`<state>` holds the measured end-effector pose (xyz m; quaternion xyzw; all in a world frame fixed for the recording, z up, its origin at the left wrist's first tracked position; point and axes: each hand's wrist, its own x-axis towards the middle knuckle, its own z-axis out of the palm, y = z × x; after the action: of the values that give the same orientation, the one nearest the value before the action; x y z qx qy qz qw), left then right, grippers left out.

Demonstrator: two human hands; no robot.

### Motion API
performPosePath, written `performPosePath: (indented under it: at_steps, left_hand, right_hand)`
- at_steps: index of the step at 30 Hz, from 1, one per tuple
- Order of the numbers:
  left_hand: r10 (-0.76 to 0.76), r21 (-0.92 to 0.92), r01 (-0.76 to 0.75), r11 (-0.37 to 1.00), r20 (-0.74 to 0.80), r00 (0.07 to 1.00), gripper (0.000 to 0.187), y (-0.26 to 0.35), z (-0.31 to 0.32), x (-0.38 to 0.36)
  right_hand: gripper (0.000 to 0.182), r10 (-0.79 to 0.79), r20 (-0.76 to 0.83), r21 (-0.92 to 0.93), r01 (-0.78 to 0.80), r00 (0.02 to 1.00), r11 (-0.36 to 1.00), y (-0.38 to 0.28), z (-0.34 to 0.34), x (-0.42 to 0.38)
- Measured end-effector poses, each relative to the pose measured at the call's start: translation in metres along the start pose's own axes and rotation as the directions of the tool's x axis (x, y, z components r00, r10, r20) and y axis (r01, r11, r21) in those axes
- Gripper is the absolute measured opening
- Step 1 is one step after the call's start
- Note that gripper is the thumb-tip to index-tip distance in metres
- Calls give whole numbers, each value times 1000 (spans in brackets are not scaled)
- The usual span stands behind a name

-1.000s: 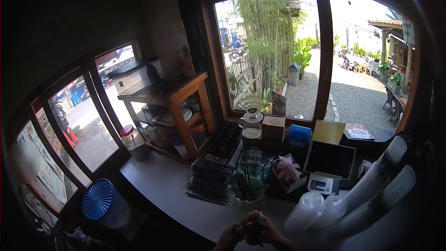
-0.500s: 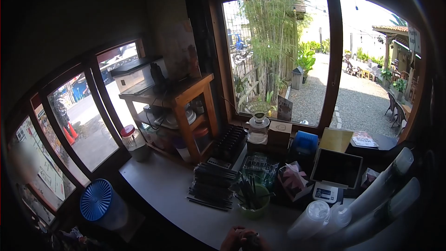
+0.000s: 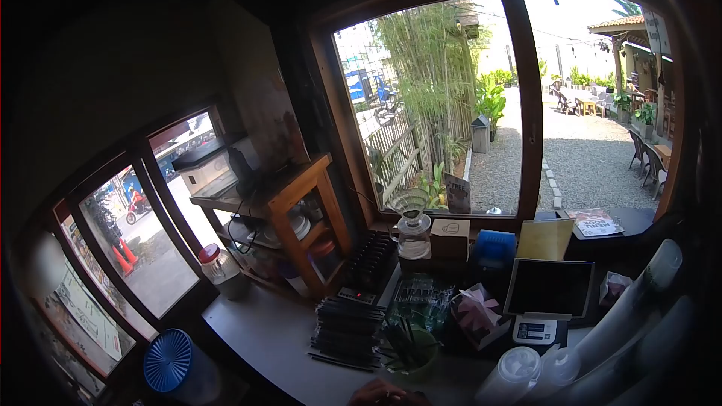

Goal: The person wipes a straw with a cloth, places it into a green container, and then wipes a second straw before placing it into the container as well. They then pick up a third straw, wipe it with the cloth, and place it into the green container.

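Observation:
Only the knuckles of my left hand (image 3: 378,394) show, at the bottom edge of the head view; its fingers and anything in them are cut off. My right hand is out of frame. The hand sits at the near edge of the grey counter (image 3: 259,331), just in front of a green cup of dark straws (image 3: 410,352). Left of that cup lies a stack of black wrapped straws (image 3: 346,323).
On the counter are a dark tablet screen (image 3: 549,289) on a small white stand, a pink tissue box (image 3: 475,314), stacked plastic cups (image 3: 517,372), and a glass pour-over carafe (image 3: 412,231). A wooden shelf (image 3: 297,192), a red-lidded jar (image 3: 222,271) and a blue-lidded container (image 3: 174,365) stand at left. Windows surround the counter.
The view has tilted upward, so both hands and the small dark object they held slid down to the frame edge. Only part of one hand remains visible.

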<state>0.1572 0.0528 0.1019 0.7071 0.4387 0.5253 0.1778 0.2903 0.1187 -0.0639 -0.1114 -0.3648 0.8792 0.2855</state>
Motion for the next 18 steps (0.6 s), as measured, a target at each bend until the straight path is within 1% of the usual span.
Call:
performPosePath:
  at_steps: [1,2,3,4,5,8,9,11,12,14,15,17,18]
  left_hand:
    - [-1,4,2,1000,-102,995,18,12,-9,6]
    - [30,12,-29,1000,-230,973,25,31,-19,16]
    - [56,24,-51,998,-355,933,32,49,-31,31]
    - [255,56,-253,966,-386,887,38,56,-46,51]
    - [442,95,-444,891,-409,799,45,59,-56,68]
    - [291,204,-210,956,-573,766,44,54,-48,95]
    - [219,315,-33,948,-576,788,30,50,-39,112]
    - [81,396,122,910,-459,885,29,24,-24,122]
    - [49,429,160,889,-438,898,28,14,-19,116]
    - [-7,488,219,845,-400,917,26,-6,-10,105]
    - [63,523,166,836,-392,918,32,-6,-9,105]
    - [181,593,94,800,-387,904,48,4,-13,89]
    - [140,522,89,849,-384,913,41,12,-20,87]
  right_hand:
    - [37,116,-27,24,-115,993,993,-8,-2,1]
    - [40,238,-53,57,-235,970,970,-14,-2,-2]
    - [41,267,-78,216,-245,961,945,-17,3,-5]
    - [42,296,-94,368,-243,950,897,-20,12,-5]
    - [45,328,-103,509,-233,939,828,-24,21,-4]
    - [42,261,-120,325,-210,958,922,-56,47,-12]
    - [41,333,-203,334,-254,921,908,-63,54,-11]
    - [39,457,-364,372,-323,812,870,-70,65,-9]
    - [38,443,-358,365,-314,822,877,-74,65,-10]
    - [37,289,-259,300,-208,922,931,-78,55,-12]
    - [37,212,-234,267,-147,949,952,-78,54,-13]
    - [36,98,-208,220,-51,973,974,-79,52,-14]
    - [36,58,-204,201,-17,977,980,-78,52,-15]
